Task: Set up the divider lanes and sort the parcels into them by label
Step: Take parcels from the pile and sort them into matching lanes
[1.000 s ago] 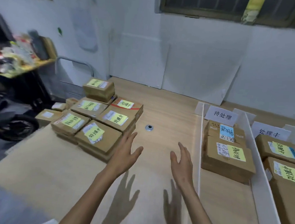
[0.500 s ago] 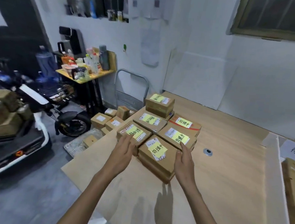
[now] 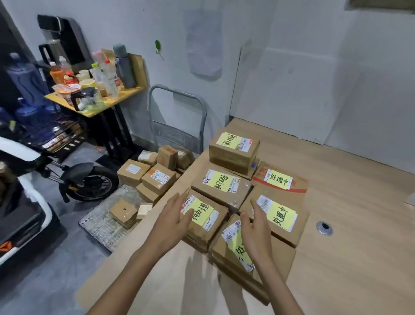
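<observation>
Parcels (image 3: 223, 191) bunched at left edge of wooden table (image 3: 354, 270), yellow labels up, readable for sorting. Left hand (image 3: 170, 223) at left side of near-left parcel (image 3: 204, 212). Right hand (image 3: 255, 234) at its right side, above nearest parcel (image 3: 278, 259). Both hands flat-fingered, holding nothing; contact unclear. Likely bracketing near-left parcel for two-handed lift. Divider lanes out of view. More boxes (image 3: 149, 175) on floor left; scooter (image 3: 12, 165), cluttered side table (image 3: 93, 104) beyond.

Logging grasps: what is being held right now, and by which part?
Nothing is gripped: the left hand and right hand are open, flanking the front-left parcel.
</observation>
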`<state>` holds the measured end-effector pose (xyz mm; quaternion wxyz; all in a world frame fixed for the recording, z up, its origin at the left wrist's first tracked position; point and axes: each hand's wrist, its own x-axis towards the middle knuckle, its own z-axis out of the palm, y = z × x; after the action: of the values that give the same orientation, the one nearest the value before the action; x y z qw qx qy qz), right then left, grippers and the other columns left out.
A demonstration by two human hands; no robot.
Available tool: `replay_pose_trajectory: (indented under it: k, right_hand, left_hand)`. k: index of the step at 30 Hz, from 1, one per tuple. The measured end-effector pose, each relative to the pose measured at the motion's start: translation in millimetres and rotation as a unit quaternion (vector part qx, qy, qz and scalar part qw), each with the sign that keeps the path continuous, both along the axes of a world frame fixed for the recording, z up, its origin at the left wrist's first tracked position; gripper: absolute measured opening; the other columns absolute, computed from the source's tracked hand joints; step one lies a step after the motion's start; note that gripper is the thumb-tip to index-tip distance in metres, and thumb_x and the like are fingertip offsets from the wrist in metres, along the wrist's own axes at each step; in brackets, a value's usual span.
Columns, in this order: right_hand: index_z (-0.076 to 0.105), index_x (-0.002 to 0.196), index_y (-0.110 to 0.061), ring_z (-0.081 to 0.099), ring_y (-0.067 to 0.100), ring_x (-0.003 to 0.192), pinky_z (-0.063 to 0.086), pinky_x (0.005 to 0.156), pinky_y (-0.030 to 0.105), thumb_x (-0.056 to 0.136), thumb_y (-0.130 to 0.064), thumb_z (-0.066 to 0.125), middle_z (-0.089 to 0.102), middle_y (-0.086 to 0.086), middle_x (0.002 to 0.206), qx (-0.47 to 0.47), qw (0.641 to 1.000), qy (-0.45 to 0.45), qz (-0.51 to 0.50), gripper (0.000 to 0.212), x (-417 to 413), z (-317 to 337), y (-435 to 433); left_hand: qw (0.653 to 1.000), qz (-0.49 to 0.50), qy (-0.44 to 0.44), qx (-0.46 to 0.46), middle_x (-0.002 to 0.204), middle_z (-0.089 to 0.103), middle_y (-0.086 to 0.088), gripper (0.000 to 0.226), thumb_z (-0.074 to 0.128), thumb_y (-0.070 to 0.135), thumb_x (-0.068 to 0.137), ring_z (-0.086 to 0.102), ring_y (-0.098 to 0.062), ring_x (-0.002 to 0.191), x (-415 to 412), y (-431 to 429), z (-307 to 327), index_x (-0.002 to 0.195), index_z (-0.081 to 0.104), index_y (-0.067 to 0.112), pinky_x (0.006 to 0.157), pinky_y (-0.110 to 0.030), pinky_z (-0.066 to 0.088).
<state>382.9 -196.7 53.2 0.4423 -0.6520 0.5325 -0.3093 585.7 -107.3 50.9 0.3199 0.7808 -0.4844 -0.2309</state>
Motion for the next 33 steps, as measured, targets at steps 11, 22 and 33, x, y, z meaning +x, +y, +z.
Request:
replay_pose_trajectory:
  k: [11, 22, 33]
  right_hand:
    - [0.03, 0.152, -0.017, 0.025, 0.013, 0.145, 0.021, 0.114, 0.024, 0.106, -0.028, 0.031, 0.03, -0.001, 0.158, -0.032, 0.997, 0.06, -0.045, 0.047, 55, -4, -95]
    - [0.035, 0.149, -0.018, 0.035, 0.005, 0.13, 0.026, 0.107, 0.022, 0.103, -0.025, 0.046, 0.04, -0.001, 0.15, -0.016, 0.986, 0.074, -0.149, 0.048, 120, -16, -214]
    - [0.032, 0.15, -0.026, 0.032, 0.01, 0.141, 0.032, 0.115, 0.036, 0.101, -0.024, 0.05, 0.037, -0.01, 0.153, 0.017, 0.985, 0.047, -0.168, 0.052, 145, -39, -241]
  left_hand:
    - [0.994, -0.106, 0.009, -0.023, 0.159, 0.03, 0.0, 0.049, 0.034, 0.038, 0.106, 0.022, -0.015, 0.148, 58, -136, -18, 0.153, 0.031, 0.023, 0.121, -0.04, 0.021]
    - [0.985, -0.161, 0.039, -0.05, 0.154, 0.038, -0.001, 0.052, 0.042, 0.044, 0.101, 0.028, -0.021, 0.145, 126, -313, -40, 0.15, 0.034, 0.028, 0.114, -0.051, 0.032]
    - [0.977, -0.174, 0.109, -0.048, 0.155, 0.037, 0.008, 0.055, 0.051, 0.028, 0.101, 0.031, -0.006, 0.141, 124, -341, -60, 0.152, 0.032, 0.027, 0.107, -0.022, 0.027]
